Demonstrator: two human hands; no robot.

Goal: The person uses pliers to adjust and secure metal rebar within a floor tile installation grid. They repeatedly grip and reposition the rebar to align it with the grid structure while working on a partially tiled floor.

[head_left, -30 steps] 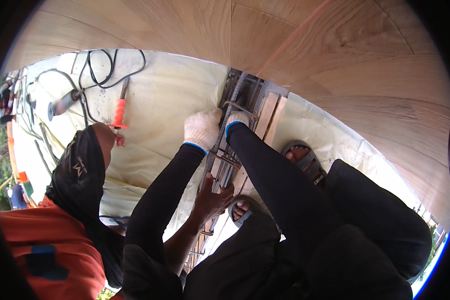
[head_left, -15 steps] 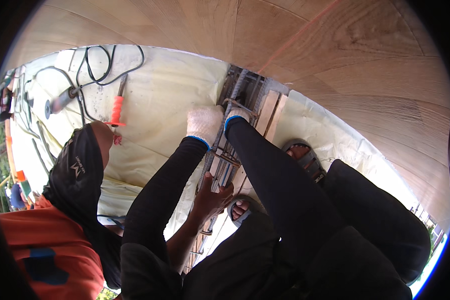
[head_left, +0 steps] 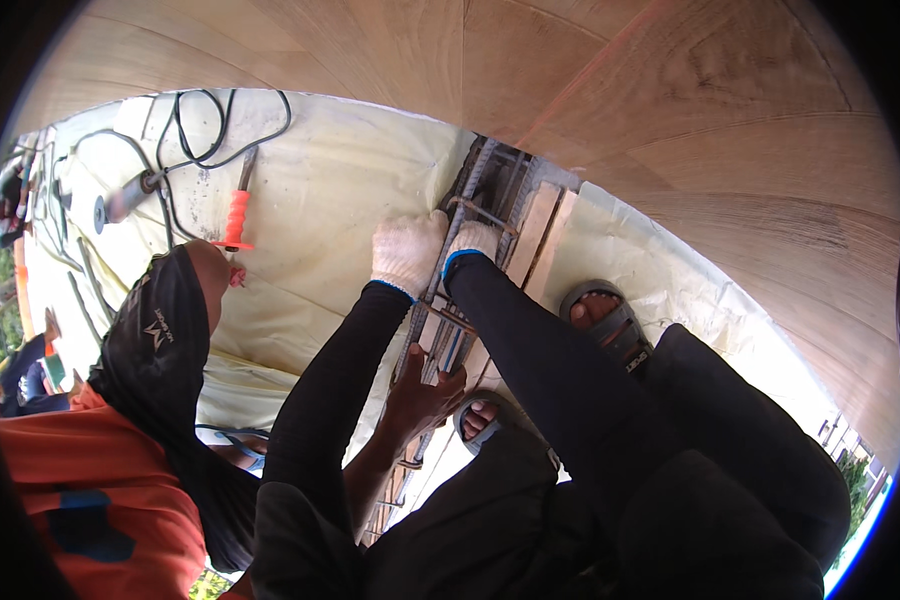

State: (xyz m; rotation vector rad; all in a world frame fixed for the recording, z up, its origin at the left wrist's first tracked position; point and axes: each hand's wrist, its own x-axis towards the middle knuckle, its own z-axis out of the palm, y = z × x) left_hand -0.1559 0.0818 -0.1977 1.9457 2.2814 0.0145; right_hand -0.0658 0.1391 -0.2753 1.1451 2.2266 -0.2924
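Note:
A long cage of ribbed steel rebar (head_left: 478, 165) with thin cross ties runs through the middle, down into a narrow gap. Wearing a white knit glove with a blue cuff, my left hand (head_left: 408, 250) is closed on the cage's left bar, knuckles up. Beside it my right hand (head_left: 473, 240), gloved alike, closes on the cage just below a bent steel tie (head_left: 485, 214). The fingertips of both are hidden. Nearer to me, a co-worker's bare hand (head_left: 423, 392) touches the same cage from the left.
Pale sheeting (head_left: 330, 200) covers the ground. At left lie an orange-handled chisel (head_left: 237, 215), a grey power tool (head_left: 130, 197) and a dark cable (head_left: 220, 160). Wooden panels (head_left: 670, 110) curve across the far side. A timber strip (head_left: 535, 232) flanks the cage; my sandalled foot (head_left: 602, 315) stands right.
My right hand has shifted slightly left and nearer to me along the cage, showing more of its glove. My left hand has barely moved. The co-worker's hand keeps its place.

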